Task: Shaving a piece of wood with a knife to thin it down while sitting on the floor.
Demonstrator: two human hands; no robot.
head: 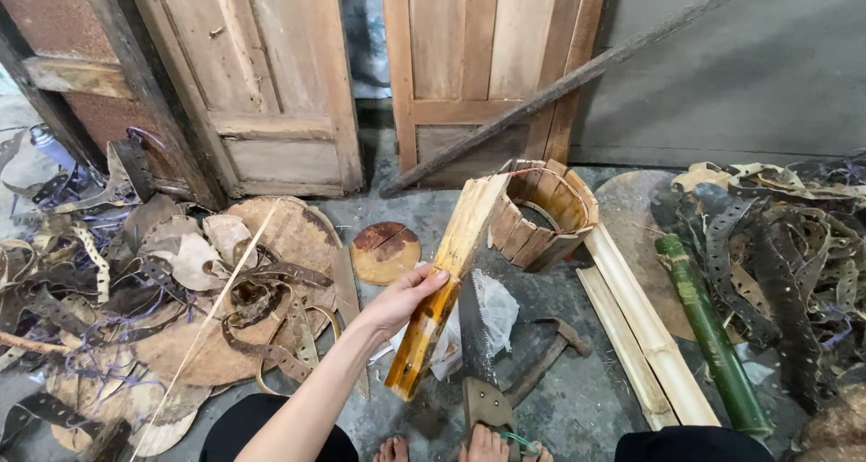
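Note:
My left hand grips a long split bamboo slat, yellow-brown, held tilted with its upper end near a small barrel-shaped ring of wooden staves bound with wire. The slat's lower end hangs above the concrete floor near my feet. My right hand is out of sight. A hand saw with a dark blade lies under the slat, its handle by my toes.
Split bamboo halves and a green bamboo pole lie to the right. A hammer, white plastic bag and round wooden disc lie on the floor. Leather scraps are piled left, perforated strips right. Wooden doors stand behind.

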